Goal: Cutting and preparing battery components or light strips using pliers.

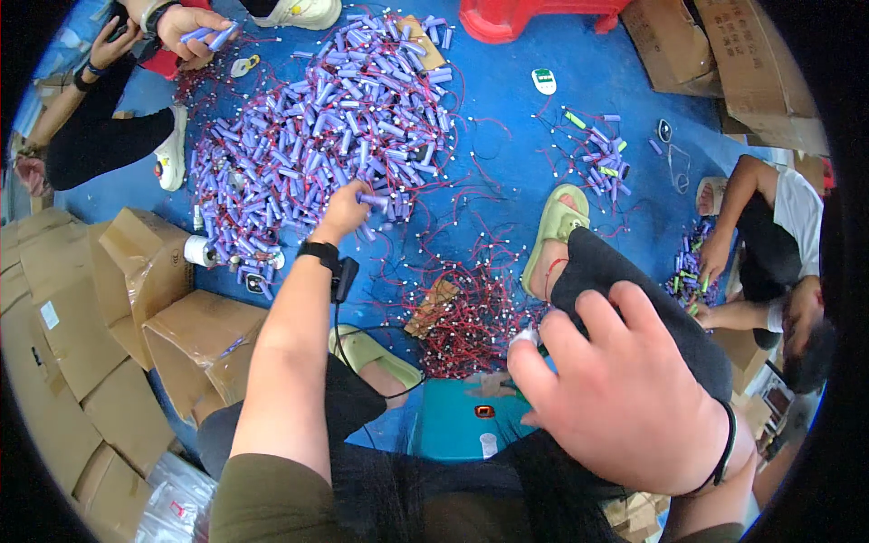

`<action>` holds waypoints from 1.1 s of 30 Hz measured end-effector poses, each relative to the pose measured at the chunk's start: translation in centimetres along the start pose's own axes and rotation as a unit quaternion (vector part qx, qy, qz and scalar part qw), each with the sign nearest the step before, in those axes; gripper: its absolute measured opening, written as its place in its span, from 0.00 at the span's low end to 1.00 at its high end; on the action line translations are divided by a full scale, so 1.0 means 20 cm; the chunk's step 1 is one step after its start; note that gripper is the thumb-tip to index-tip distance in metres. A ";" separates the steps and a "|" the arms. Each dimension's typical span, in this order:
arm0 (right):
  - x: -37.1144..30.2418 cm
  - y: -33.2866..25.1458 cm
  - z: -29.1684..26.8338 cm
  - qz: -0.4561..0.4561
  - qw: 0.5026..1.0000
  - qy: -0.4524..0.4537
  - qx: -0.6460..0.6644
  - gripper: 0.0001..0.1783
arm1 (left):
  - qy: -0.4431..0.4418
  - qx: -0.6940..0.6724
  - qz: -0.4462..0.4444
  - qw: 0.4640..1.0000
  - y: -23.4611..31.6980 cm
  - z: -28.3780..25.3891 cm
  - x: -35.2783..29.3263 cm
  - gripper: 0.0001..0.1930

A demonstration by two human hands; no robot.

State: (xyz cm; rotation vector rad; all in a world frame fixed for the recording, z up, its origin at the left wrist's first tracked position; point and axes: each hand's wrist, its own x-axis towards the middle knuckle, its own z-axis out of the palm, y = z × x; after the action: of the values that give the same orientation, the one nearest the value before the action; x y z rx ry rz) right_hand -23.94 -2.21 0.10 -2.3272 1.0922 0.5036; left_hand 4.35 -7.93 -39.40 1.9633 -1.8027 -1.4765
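My left hand (342, 210) reaches far forward to the near edge of a big heap of purple cylindrical battery cells (308, 127) on the blue floor, its fingers closed on one purple cell (373, 199). A black band sits on that wrist. My right hand (615, 389) hovers close to the camera above my knee, fingers curled around a small white-tipped object (525, 338) that is mostly hidden. A tangle of cut red wires (471, 317) lies between my feet.
Flattened cardboard boxes (109, 308) stack at left, more boxes (724, 54) at top right. A second person (136, 81) sits at top left holding cells; a third (769, 244) crouches at right by a small cell pile (597, 154). A red stool (525, 16) stands behind.
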 end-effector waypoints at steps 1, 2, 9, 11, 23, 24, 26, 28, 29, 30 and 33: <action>-0.01 0.00 -0.01 -0.001 1.000 0.004 -0.007 0.20 | -0.007 -0.049 -0.011 0.999 0.05 -0.09 0.00 0.11; -0.02 -0.01 -0.02 -0.002 1.000 0.009 -0.013 0.21 | -0.013 -0.097 -0.023 0.995 0.09 -0.19 -0.02 0.11; -0.06 -0.04 0.03 -0.057 0.995 0.082 -0.027 0.20 | -0.087 -0.268 -0.081 0.956 0.55 -0.77 -0.27 0.06; -0.06 -0.07 0.04 -0.055 0.994 0.083 -0.037 0.20 | -0.017 -0.341 -0.019 0.940 0.63 -0.88 -0.37 0.06; -0.01 -0.08 0.12 -0.070 0.991 0.113 -0.017 0.22 | 0.206 -0.377 0.043 0.902 0.84 -1.24 -0.68 0.23; -0.01 -0.09 0.12 -0.069 0.991 0.114 -0.014 0.21 | 0.215 -0.346 0.028 0.913 0.86 -1.24 -0.71 0.22; -0.01 -0.07 0.11 -0.074 0.990 0.121 -0.008 0.21 | 0.207 -0.369 0.049 0.905 0.89 -1.27 -0.78 0.19; 0.01 -0.06 0.08 -0.051 0.997 0.055 0.009 0.20 | 0.180 -0.451 0.098 0.869 0.98 -1.28 -0.89 0.16; 0.02 -0.06 0.07 -0.047 0.998 0.043 0.005 0.23 | 0.174 -0.454 0.110 0.867 1.01 -1.28 -0.93 0.14; 0.02 -0.06 0.05 -0.053 0.997 0.052 0.002 0.23 | 0.159 -0.448 0.129 0.870 1.04 -1.28 -1.00 0.13; 0.05 -0.07 0.03 -0.038 0.978 0.201 0.024 0.28 | 0.116 -0.466 0.165 0.862 1.15 -1.22 -1.15 0.11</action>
State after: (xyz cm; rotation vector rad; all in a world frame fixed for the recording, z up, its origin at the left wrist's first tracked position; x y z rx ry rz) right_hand -22.34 -1.75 -0.56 -2.4786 1.1678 -0.0300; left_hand 8.42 -8.62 1.06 1.1944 -0.9343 -1.4826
